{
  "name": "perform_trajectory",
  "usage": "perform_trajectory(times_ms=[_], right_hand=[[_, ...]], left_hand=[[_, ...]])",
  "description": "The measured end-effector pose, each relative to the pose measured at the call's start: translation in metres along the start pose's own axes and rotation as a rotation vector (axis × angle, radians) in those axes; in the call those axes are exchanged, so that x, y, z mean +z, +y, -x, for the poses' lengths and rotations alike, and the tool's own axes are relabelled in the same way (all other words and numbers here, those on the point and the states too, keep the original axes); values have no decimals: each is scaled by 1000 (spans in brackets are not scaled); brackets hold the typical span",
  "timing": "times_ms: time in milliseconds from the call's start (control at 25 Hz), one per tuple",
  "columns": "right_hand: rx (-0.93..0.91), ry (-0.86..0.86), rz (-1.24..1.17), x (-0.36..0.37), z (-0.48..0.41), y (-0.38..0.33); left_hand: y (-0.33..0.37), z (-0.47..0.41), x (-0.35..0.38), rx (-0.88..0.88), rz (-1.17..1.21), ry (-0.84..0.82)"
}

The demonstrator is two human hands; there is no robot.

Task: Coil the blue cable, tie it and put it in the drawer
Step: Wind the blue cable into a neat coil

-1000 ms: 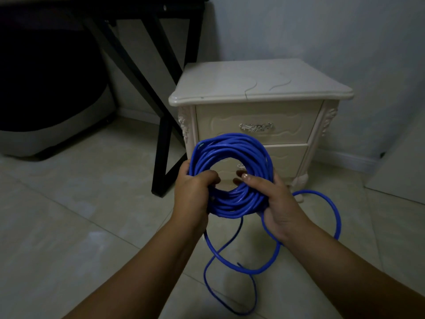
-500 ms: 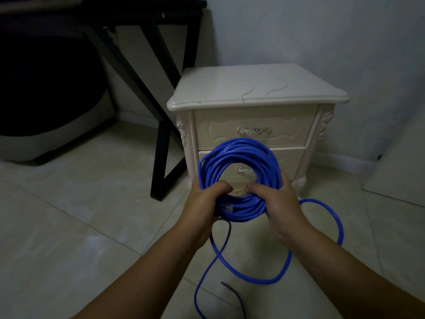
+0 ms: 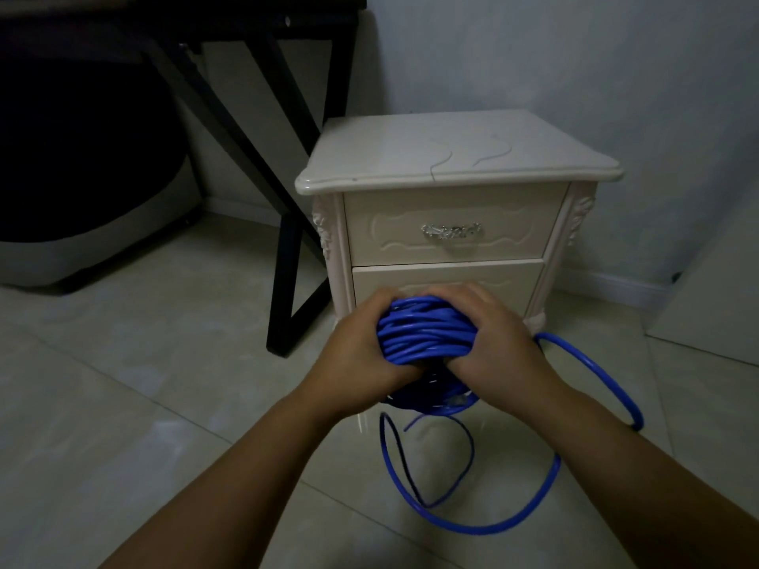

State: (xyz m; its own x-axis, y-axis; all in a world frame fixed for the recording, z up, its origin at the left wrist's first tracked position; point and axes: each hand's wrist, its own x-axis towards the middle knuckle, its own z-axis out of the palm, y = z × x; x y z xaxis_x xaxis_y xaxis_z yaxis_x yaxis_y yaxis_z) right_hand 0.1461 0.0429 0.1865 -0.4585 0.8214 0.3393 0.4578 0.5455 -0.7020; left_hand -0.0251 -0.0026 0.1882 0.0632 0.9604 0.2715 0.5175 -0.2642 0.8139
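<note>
I am looking at a black table (image 3: 230,96) standing at the upper left, its slanted metal legs crossing down to the pale tiled floor (image 3: 123,384), which is catching a dull sheen. Under the table a dark rounded object with a grey base (image 3: 82,199) is sitting on the tiles. A plain light wall (image 3: 534,51) is running behind everything, and a pale flat panel (image 3: 714,289) is leaning at the right edge

The blue cable (image 3: 427,334) coil, before upright with an open ring facing the camera, is now tipped flat and seen edge-on. The left hand (image 3: 361,355) and right hand (image 3: 497,342) moved lower in the frame and now squeeze it from both sides.
</note>
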Motion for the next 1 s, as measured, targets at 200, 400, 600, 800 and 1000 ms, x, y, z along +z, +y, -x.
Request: perform_trajectory(times_ms=[200, 400, 600, 800, 1000], right_hand=[[45, 34, -201, -13, 0, -7], [179, 70, -418, -12, -4, -2], [269, 79, -634, -10, -5, 3], [369, 102, -861, -1, -5, 2], [467, 130, -1035, 14, -3, 1]], left_hand=[[11, 1, 7, -95, 128, 137], [13, -2, 5, -183, 271, 213], [12, -2, 4, -284, 475, 294], [10, -2, 2, -330, 562, 362], [7, -4, 2, -375, 711, 430]])
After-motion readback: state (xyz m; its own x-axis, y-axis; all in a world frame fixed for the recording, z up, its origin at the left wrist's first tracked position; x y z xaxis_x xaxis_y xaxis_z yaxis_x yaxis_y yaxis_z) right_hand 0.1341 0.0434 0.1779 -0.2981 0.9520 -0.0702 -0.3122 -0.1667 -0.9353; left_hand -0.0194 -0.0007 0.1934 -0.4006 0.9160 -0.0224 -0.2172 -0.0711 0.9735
